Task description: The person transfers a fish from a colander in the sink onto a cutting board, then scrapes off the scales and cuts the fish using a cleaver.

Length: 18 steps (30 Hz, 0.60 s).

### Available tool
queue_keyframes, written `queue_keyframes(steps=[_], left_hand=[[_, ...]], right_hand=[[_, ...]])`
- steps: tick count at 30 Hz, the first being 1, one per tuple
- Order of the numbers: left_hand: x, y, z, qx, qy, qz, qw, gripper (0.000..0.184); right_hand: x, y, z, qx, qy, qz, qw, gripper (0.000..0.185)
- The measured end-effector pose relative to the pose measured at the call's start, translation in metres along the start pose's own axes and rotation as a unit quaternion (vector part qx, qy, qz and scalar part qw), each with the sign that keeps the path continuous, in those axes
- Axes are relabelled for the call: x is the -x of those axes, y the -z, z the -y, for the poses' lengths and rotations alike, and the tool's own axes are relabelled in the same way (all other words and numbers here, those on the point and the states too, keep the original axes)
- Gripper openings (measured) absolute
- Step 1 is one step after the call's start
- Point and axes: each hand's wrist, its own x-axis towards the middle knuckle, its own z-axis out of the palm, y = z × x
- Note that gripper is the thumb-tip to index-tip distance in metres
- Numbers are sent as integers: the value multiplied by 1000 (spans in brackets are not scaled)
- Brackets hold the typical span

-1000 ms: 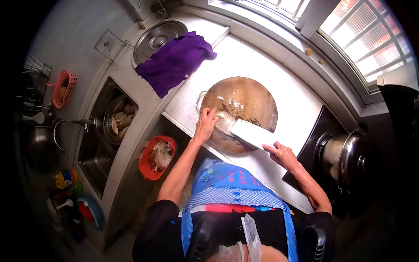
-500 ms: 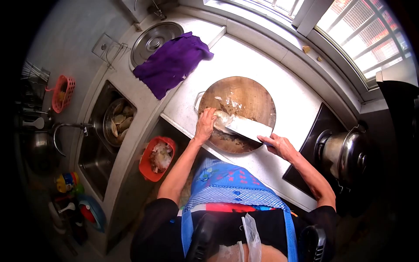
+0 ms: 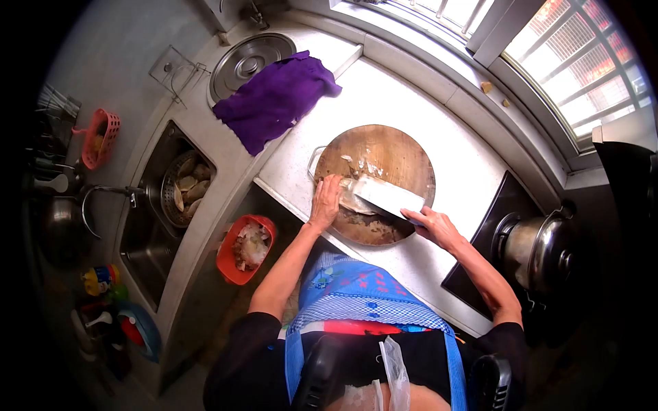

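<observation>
Head view | fish (image 3: 356, 201) on round board (image 3: 404, 154), mid-frame | left hand (image 3: 326, 204) clamped on its left end; right hand (image 3: 433, 228) round handle of cleaver (image 3: 392, 197), blade over fish | step: apparently cutting | next stroke calls for fingers clear.

On my feed I could steer across the white counter (image 3: 418, 109) beyond the round board (image 3: 404, 156), but the cleaver (image 3: 391, 197) bars the board's middle, with purple cloth (image 3: 277, 101) at left and lidded pot (image 3: 538, 248) at right.
</observation>
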Motion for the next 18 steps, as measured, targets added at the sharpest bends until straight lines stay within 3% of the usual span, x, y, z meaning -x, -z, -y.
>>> queue_keyframes(steps=[7,8,18], left_hand=[[6,-2,8,34,8,-1,999,34],[7,-1,8,48,5,-4,999,34],[6,0,10,57,0,-4,998,33]], right_hand=[[-22,7,0,9,21,21,1000,64],[-17,8,-4,34,57,-20,998,65],[-21,17,3,42,8,28,999,65]])
